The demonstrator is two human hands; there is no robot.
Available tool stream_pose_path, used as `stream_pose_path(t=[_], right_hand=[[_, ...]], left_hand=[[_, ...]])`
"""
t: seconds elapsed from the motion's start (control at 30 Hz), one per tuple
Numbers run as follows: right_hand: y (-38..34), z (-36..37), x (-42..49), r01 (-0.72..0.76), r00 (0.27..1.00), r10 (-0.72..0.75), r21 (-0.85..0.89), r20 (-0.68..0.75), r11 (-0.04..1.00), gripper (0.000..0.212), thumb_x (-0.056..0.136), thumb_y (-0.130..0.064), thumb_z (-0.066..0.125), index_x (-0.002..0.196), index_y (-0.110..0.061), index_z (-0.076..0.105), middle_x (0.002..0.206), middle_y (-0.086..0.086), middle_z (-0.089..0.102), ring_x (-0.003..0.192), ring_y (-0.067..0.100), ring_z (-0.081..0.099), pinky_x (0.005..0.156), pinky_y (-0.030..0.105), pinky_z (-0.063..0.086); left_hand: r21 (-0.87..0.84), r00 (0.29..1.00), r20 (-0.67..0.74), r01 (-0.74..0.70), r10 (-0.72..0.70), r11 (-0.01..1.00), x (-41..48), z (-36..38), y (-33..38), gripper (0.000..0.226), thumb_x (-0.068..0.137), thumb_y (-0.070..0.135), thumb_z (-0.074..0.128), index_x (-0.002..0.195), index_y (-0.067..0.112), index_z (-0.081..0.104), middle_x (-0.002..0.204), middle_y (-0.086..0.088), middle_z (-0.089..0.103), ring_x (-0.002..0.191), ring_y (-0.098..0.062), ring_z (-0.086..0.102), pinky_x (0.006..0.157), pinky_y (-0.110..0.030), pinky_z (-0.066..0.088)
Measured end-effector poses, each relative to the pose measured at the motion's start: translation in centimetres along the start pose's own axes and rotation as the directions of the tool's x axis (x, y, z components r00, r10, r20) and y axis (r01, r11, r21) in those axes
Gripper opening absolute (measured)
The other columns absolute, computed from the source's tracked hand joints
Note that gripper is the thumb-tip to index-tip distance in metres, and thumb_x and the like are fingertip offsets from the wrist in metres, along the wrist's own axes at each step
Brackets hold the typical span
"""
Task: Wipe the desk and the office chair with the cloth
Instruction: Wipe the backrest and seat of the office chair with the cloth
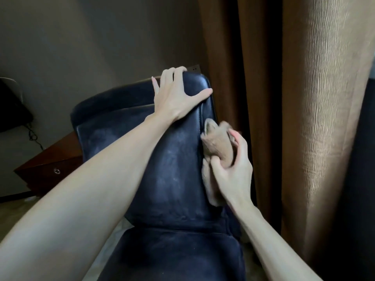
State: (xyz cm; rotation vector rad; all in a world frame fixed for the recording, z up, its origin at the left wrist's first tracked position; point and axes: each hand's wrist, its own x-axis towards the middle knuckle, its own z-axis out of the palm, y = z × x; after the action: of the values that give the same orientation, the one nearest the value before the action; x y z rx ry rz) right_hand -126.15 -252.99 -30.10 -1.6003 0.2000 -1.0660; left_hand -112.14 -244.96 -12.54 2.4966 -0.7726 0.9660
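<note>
Office chair wiped at its right edge with the cloth.

A grey wall and brown curtains are seen behind the dark leather chair, whose backrest is smeared with pale streaks. A wooden desk is set to its left, its drawer closed behind a round pull, so the contents cannot be told. The left hand is laid flat on the backrest's top corner, fingers spread and thumb stretched out. The tan cloth is bunched in the curled fingers of the right hand and pressed against the right side of the backrest.
</note>
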Motion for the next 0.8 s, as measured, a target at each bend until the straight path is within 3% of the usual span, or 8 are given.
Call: stream_pose_path(t=[0.07,0.17,0.23,0.33,0.43,0.57,0.63,0.8], right_hand=[[-0.2,0.9,-0.5,0.074,0.991,-0.075,-0.012,-0.114,0.997,0.061,0.080,-0.025,0.060,0.139,-0.040,0.054,0.131,-0.020,0.059,0.118,-0.008,0.055,0.098,0.004,0.037],[1.8,2.2,-4.2,0.158,0.958,-0.160,-0.025,-0.239,0.987,0.064,0.080,-0.014,0.058,0.141,-0.030,0.056,0.134,-0.003,0.061,0.127,0.017,0.059,0.107,0.031,0.047],[4.7,1.9,-6.8,0.160,0.958,-0.164,-0.034,-0.236,0.986,0.066,0.080,-0.014,0.056,0.143,-0.032,0.055,0.137,0.000,0.060,0.130,0.021,0.058,0.109,0.038,0.047],[8.2,0.1,-9.0,0.039,0.992,-0.040,-0.011,-0.117,0.999,0.072,0.081,-0.009,0.060,0.145,-0.042,0.052,0.138,-0.004,0.060,0.134,0.017,0.057,0.112,0.020,0.038],[10.8,-2.3,-10.8,-0.201,0.969,0.210,-0.085,0.126,0.976,0.073,0.087,-0.003,0.068,0.135,-0.055,0.051,0.132,-0.014,0.061,0.130,0.019,0.060,0.101,0.001,0.032],[9.7,-6.0,-8.5,-0.194,0.903,0.282,-0.276,0.323,0.941,0.053,0.082,-0.004,0.070,0.128,-0.029,0.068,0.117,-0.010,0.070,0.119,0.020,0.068,0.096,0.011,0.043],[7.0,-6.9,-6.4,-0.148,0.930,0.229,-0.279,0.287,0.949,0.058,0.082,-0.007,0.068,0.136,-0.028,0.067,0.126,-0.008,0.072,0.119,0.014,0.066,0.101,0.021,0.047],[-0.7,-5.2,-1.2,0.100,0.992,-0.089,-0.135,0.087,0.986,0.060,0.085,-0.019,0.066,0.145,-0.025,0.060,0.137,-0.001,0.062,0.127,0.014,0.057,0.107,0.025,0.042]], left_hand=[[-0.013,1.000,-0.018,-0.025,0.025,1.000,-0.3,0.5,0.8,0.090,0.079,0.084,0.057,0.145,0.024,0.044,0.148,0.004,0.044,0.147,-0.015,0.031,0.127,-0.058,0.002],[-0.039,0.998,-0.044,-0.046,0.044,0.998,-0.8,1.0,1.5,0.092,0.078,0.085,0.054,0.145,0.023,0.043,0.146,0.005,0.043,0.147,-0.014,0.031,0.127,-0.056,0.001],[-0.033,0.997,-0.053,-0.052,0.050,0.998,-0.9,1.1,1.8,0.093,0.078,0.085,0.053,0.146,0.022,0.042,0.146,0.004,0.043,0.147,-0.014,0.030,0.127,-0.056,0.000],[-0.007,0.997,-0.056,-0.056,0.056,0.998,-0.8,0.7,1.6,0.096,0.080,0.084,0.055,0.148,0.019,0.040,0.149,0.000,0.041,0.148,-0.018,0.029,0.127,-0.058,0.001],[0.018,0.999,-0.006,-0.040,0.041,0.999,-1.0,0.2,1.3,0.103,0.076,0.087,0.057,0.149,0.019,0.038,0.151,-0.001,0.038,0.149,-0.019,0.026,0.127,-0.060,0.001],[0.041,0.998,0.055,0.021,-0.023,0.999,-0.8,-0.6,1.1,0.111,0.069,0.091,0.056,0.152,0.020,0.035,0.156,-0.001,0.036,0.152,-0.018,0.023,0.127,-0.060,0.001],[0.022,0.997,0.065,0.028,-0.029,0.999,-0.6,-0.7,1.2,0.111,0.068,0.091,0.058,0.152,0.021,0.035,0.156,0.000,0.036,0.153,-0.016,0.023,0.127,-0.059,0.000],[0.002,0.999,0.045,-0.021,0.021,1.000,-1.1,-0.4,2.2,0.106,0.072,0.087,0.060,0.150,0.020,0.037,0.154,0.001,0.038,0.151,-0.017,0.025,0.127,-0.058,0.002]])
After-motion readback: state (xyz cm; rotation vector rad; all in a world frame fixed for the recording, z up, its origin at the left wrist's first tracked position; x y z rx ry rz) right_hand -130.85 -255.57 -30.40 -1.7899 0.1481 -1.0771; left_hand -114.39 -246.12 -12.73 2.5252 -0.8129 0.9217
